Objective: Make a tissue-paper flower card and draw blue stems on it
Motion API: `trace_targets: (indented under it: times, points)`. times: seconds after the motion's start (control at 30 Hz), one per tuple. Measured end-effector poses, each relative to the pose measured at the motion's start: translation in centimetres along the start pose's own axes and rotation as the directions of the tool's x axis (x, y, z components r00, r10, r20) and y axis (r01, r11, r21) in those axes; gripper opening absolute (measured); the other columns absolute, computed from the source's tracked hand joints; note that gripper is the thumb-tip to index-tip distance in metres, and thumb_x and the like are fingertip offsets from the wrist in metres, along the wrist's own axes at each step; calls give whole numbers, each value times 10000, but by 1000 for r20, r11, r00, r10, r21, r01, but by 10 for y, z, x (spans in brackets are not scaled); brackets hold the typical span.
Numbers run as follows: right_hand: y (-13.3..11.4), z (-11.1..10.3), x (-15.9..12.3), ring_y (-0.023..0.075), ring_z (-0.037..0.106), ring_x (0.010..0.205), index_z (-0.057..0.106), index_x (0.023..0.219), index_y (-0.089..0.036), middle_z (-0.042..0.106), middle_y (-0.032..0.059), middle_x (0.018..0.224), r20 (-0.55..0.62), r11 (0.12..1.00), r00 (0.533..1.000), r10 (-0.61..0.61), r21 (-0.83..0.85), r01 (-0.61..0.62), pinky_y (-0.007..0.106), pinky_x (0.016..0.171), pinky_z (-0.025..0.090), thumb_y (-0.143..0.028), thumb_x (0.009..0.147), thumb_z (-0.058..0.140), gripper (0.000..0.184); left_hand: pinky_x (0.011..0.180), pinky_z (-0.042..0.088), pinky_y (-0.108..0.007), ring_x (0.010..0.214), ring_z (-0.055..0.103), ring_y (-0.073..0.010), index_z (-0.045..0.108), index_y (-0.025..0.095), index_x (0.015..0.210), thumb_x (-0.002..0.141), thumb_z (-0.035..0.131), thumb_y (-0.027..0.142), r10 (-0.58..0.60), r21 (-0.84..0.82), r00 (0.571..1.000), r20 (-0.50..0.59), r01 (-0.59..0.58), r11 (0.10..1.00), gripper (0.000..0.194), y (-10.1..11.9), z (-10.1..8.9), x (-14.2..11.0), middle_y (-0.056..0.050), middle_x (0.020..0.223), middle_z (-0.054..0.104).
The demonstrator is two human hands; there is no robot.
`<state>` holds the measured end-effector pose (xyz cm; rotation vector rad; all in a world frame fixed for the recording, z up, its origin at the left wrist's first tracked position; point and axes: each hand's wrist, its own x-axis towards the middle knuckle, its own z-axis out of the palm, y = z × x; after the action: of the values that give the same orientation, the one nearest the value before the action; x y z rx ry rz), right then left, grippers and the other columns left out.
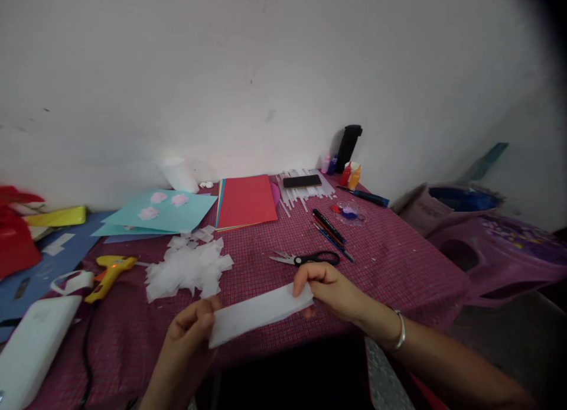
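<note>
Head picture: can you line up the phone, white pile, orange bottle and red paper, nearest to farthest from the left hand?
From the left hand:
1. White pile: just beyond it.
2. Red paper: farther back, rightward.
3. Phone: right of the red paper.
4. Orange bottle: farthest right of these.

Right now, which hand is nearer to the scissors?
Right. The right hand is just below the scissors, by their handles; the left hand is farther off, lower left.
</note>
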<state>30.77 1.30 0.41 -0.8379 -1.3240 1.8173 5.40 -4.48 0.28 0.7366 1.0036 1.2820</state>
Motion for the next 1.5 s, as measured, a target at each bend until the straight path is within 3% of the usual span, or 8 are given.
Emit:
trace_targets:
  times: [0.17,0.3,0.57,0.87,1.07,1.23,1.37,1.5]
  points:
    - [-9,2,6,84,575,482,635,751,-165,597,-36,578,-65,985,996,-66,-162,54,200,500,464,-141,728,485,154,606,465,-154,682,553,-74,594,216,788,590,802,167,-26,-240,974,-225,-30,970,291,-12,9,25,53,798,598]
    - [-7,2,17,79,559,507,636,781,-176,597,-35,613,-151,970,984,-95,-234,58,206,529,463,-104,730,450,205,871,527,-333,1015,612,-207,621,186,950,768,637,520,-207,-597,977,-44,140,790,381,-22,34,35,-85,1080,647]
    - [10,-1,17,89,541,542,647,803,-171,584,-23,653,-123,884,988,-93,-467,25,209,535,447,-49,722,411,277,680,543,-278,753,656,-153,615,169,867,656,795,282,-284,-373,958,35,276,886,300,-48,50,39,-30,846,703]
    - [27,-66,-5,257,533,1109,557,1259,-175,595,122,1185,14,154,974,-228,-987,50,459,986,418,-17,720,472,568,496,515,-122,570,631,-64,605,125,815,755,533,-67,-272,-410,889,-368,107,906,214,-3,11,44,17,718,678]
    - [45,-90,0,260,585,1009,529,1316,-184,603,129,1090,39,-5,977,-208,-999,38,442,915,471,2,693,465,653,650,584,-167,668,676,-96,626,110,822,813,431,-54,-228,-467,845,-483,-29,884,256,23,-28,45,-43,768,700]
    - [33,-98,11,262,593,1054,572,1231,-202,611,117,1122,14,156,983,-183,-987,43,403,941,458,-40,650,529,605,554,549,-107,560,619,-59,572,116,637,719,407,-92,-251,-546,827,-503,-79,834,277,30,-48,46,-3,611,630]
    - [15,-89,18,248,624,1014,548,1202,-185,640,115,1107,-100,611,990,-99,-791,-19,370,901,483,-257,778,602,433,581,546,-87,539,600,-32,541,125,567,708,389,-107,-234,-582,816,-529,-148,800,312,37,-53,48,17,573,614]
    - [-9,-52,29,186,639,788,466,1321,-171,662,93,939,172,906,974,147,-419,-62,296,689,505,-443,830,609,579,635,579,-144,604,655,-68,582,131,605,829,375,-26,-229,-604,818,-529,-173,778,343,50,-56,53,-7,607,664]
